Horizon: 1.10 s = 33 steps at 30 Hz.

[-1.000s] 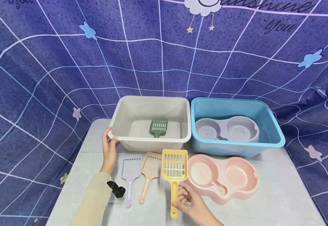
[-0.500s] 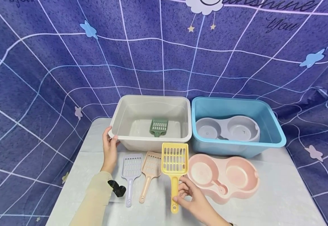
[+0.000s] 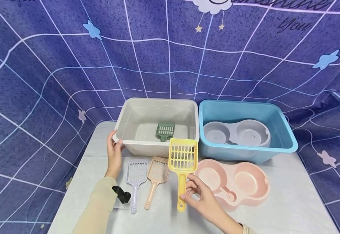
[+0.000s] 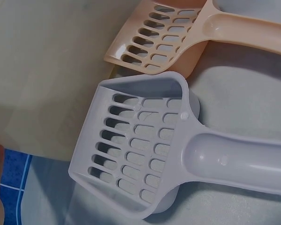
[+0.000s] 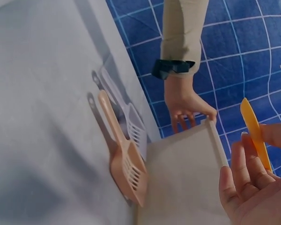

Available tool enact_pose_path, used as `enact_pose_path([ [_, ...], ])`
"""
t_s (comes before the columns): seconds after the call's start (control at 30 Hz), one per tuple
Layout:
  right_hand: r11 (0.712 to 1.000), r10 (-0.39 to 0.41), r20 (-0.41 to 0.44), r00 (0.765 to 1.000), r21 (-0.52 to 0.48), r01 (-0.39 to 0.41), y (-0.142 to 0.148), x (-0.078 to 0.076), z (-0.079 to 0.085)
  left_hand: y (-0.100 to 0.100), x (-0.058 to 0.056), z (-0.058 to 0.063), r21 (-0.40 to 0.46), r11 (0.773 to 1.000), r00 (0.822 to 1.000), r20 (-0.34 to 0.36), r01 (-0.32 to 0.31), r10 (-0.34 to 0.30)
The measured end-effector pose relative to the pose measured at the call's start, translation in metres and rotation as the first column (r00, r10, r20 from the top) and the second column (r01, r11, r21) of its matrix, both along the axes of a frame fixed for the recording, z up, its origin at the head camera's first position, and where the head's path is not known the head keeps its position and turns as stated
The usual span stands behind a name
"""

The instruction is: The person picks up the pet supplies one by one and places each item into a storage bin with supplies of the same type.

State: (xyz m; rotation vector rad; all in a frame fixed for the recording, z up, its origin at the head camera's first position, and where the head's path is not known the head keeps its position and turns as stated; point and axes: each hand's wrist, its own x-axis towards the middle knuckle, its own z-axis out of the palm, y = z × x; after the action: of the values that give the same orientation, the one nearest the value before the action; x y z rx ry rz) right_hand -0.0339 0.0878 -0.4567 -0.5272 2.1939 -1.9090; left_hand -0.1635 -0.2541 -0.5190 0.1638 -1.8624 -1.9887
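Observation:
My right hand (image 3: 200, 198) pinches the handle of a yellow litter scoop (image 3: 183, 159) between thumb and fingers. The scoop is raised, and its slotted head overlaps the front rim of the grey litter box (image 3: 146, 143) in the head view. At that box's front left corner my left hand (image 3: 114, 156) grips the rim; the right wrist view shows the same left hand (image 5: 187, 105) with its thumb over the edge. Inside the box lies a green scoop (image 3: 164, 130). A lilac scoop (image 3: 137, 172) and a peach scoop (image 3: 158, 170) lie side by side in front of it.
A blue litter box (image 3: 246, 154) stands against the grey one's right side, holding a grey double bowl (image 3: 231, 130). In front of it sits a pink double bowl (image 3: 246, 203). Everything stands on a pale tabletop (image 3: 287, 201), with a purple-blue curtain (image 3: 170, 58) behind.
My right hand has lifted the yellow scoop away from me, so its head now overlaps the grey litter box's front rim. My left hand stays at the corner.

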Motion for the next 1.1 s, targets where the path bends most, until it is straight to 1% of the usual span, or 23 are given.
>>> enact_pose_path([
  [0.1, 1.0, -0.024, -0.019, 1.0, -0.004, 0.024, 0.0, -0.004, 0.004, 0.0, 0.0, 0.001, 0.002, 1.0, 1.0, 0.0, -0.003, 0.003],
  [0.2, 0.999, -0.042, -0.012, 0.999, -0.004, 0.042, 0.0, -0.008, 0.009, 0.0, 0.001, 0.004, 0.01, 1.0, 1.0, 0.014, -0.002, 0.002],
  [0.3, 0.999, -0.046, 0.001, 0.999, 0.006, 0.046, 0.001, -0.013, 0.012, 0.0, 0.001, 0.005, 0.011, 1.0, 1.0, 0.01, -0.001, 0.001],
  [0.37, 0.999, -0.049, -0.007, 0.999, 0.017, 0.049, 0.003, -0.017, 0.013, 0.0, 0.001, 0.005, 0.009, 1.0, 1.0, 0.011, -0.003, 0.003],
  [0.43, 0.998, -0.053, -0.029, 0.998, 0.027, 0.053, 0.004, -0.022, 0.014, 0.0, 0.001, 0.003, 0.004, 1.0, 1.0, -0.003, -0.004, 0.004],
  [0.53, 0.997, -0.062, -0.092, 0.994, 0.029, 0.065, 0.006, -0.028, 0.016, 0.001, 0.001, 0.002, -0.002, 1.0, 1.0, -0.002, -0.006, 0.006],
  [0.6, 0.997, -0.068, -0.117, 0.991, 0.022, 0.071, 0.007, -0.033, 0.018, 0.001, 0.001, 0.001, 0.001, 1.0, 1.0, -0.004, -0.005, 0.005],
  [0.67, 0.996, -0.078, -0.108, 0.991, 0.023, 0.081, 0.007, -0.037, 0.02, 0.001, 0.0, 0.001, 0.005, 1.0, 1.0, 0.0, -0.006, 0.006],
  [0.73, 0.996, -0.086, -0.082, 0.993, 0.023, 0.088, 0.006, -0.04, 0.023, 0.002, 0.0, 0.002, 0.014, 1.0, 1.0, 0.01, -0.007, 0.007],
  [0.8, 0.995, -0.094, -0.051, 0.994, 0.03, 0.095, 0.005, -0.042, 0.025, 0.002, 0.001, 0.004, 0.022, 1.0, 1.0, 0.024, -0.004, 0.003],
  [0.87, 0.995, -0.095, -0.029, 0.995, 0.031, 0.096, 0.003, -0.045, 0.027, 0.004, 0.003, 0.01, 0.024, 1.0, 0.999, 0.034, -0.001, 0.0],
  [1.03, 0.995, -0.093, -0.019, 0.995, 0.023, 0.093, 0.0, -0.053, 0.029, 0.009, 0.01, 0.026, 0.01, 1.0, 0.999, 0.043, 0.002, -0.003],
  [1.1, 0.996, -0.087, -0.016, 0.996, 0.017, 0.087, -0.001, -0.056, 0.03, 0.011, 0.012, 0.031, 0.005, 1.0, 0.999, 0.045, 0.002, -0.002],
])
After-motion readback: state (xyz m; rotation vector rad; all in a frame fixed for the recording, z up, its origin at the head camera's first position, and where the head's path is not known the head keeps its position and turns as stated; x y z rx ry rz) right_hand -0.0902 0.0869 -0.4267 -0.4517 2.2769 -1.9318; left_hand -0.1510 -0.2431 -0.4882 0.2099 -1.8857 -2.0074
